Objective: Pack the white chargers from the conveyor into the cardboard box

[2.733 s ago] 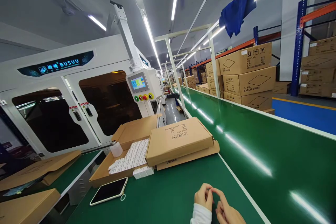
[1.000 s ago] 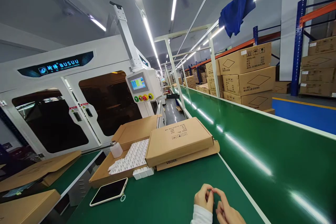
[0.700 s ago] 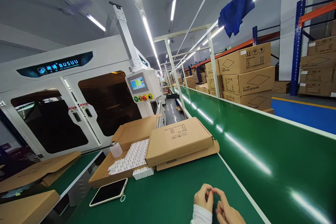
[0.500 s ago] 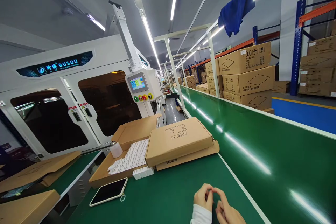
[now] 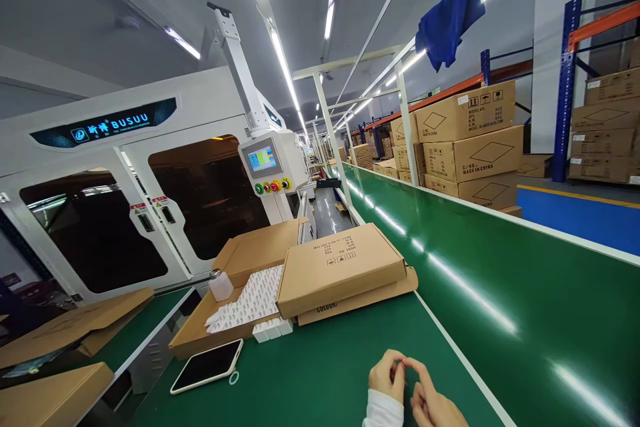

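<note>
My left hand [image 5: 387, 375] and my right hand [image 5: 431, 395] meet at the fingertips, low over the green work surface [image 5: 320, 380]. Both have their fingers curled and pinched together. Whatever lies between the fingertips, if anything, is too small or hidden to name. A closed cardboard box [image 5: 343, 270] lies beyond them, resting on an open carton [image 5: 220, 340] that holds rows of small white pieces [image 5: 255, 297]. Several white blocks [image 5: 273, 329] sit against the carton's near edge. To the left lies a phone [image 5: 207, 365] in a pale case with a ring strap.
A green conveyor belt [image 5: 500, 280] runs along the right, past stacked cartons [image 5: 470, 147]. On the left stands a white machine [image 5: 200, 107] with a control panel [image 5: 263, 159]. A small white bottle [image 5: 221, 285] stands in the open carton. Cardboard [image 5: 55, 393] fills the lower left.
</note>
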{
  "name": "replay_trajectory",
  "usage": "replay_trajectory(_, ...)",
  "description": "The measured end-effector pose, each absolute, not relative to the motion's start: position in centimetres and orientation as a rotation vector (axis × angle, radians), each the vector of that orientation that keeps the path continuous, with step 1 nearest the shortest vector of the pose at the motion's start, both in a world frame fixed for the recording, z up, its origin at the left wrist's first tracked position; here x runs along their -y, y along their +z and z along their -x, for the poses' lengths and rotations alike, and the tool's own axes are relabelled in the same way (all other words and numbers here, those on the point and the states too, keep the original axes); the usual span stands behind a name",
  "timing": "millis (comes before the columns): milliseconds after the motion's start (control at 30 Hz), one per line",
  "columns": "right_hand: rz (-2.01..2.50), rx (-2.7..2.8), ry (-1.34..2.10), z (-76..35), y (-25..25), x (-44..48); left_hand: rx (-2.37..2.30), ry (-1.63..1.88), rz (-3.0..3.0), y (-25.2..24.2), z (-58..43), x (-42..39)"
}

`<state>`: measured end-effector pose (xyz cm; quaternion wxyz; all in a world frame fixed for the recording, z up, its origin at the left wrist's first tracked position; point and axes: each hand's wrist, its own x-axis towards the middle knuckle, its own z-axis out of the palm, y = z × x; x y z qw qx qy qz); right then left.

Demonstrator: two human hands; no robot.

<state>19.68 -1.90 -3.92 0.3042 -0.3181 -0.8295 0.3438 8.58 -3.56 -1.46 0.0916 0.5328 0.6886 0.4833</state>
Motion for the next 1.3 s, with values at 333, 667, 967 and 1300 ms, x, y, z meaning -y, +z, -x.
replay_trajectory(333, 0.851, 2.204, 0.935, -19.77, -3.59, 2.00, -2.016, 1.430, -1.569, -1.37, -8.51, 3.58)
replay_trajectory(667, 0.852, 2.200, 0.920, -19.73, -3.69, 2.00, -2.007, 1.452, -1.587, -1.37, -8.56, 3.59)
replay_trajectory(967, 0.850, 2.231, 0.934, -19.94, -3.29, 1.95, -1.978, 1.487, -1.551, -1.53, -8.58, 3.52)
replay_trajectory(1300, 0.852, 2.210, 0.930, -19.91, -3.05, 2.16, -1.960, 1.501, -1.552, -1.77, -8.56, 3.46)
